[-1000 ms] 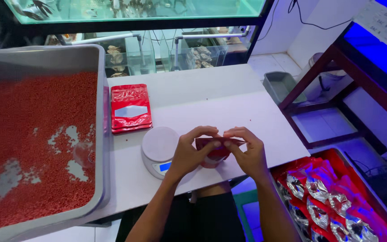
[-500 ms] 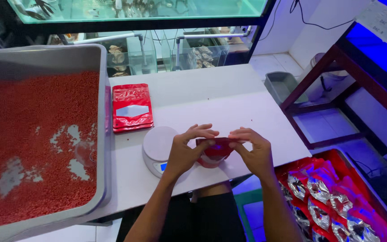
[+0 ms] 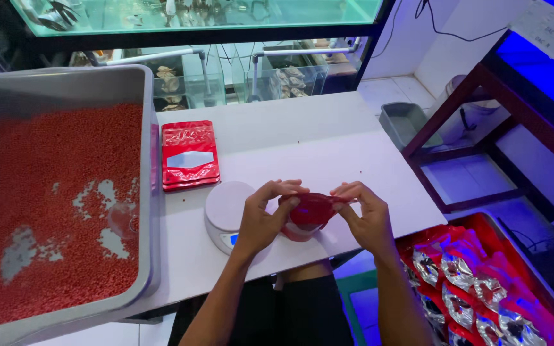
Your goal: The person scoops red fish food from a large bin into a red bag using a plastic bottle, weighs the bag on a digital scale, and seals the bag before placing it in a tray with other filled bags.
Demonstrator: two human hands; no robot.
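A small red pouch [image 3: 309, 214] is held upright just above the white table [image 3: 328, 147], near its front edge. My left hand [image 3: 264, 218] grips the pouch's left side, fingers curled over its top. My right hand [image 3: 363, 214] pinches the top edge on the right. A round white scale [image 3: 226, 211] with a blue display sits directly left of the pouch, partly under my left hand. A flat stack of red pouches [image 3: 189, 156] with pale windows lies behind the scale.
A large grey bin [image 3: 149, 192] of small red pellets fills the left side. A red crate [image 3: 469, 282] of filled red and silver pouches sits low at the right. Glass aquarium tanks [image 3: 226, 70] line the back, and a wooden stand [image 3: 476, 109] is at the right.
Both hands and the pouch have drifted slightly toward me. My fingers have shifted along the pouch's top edge, the right hand spreading a little to the right.
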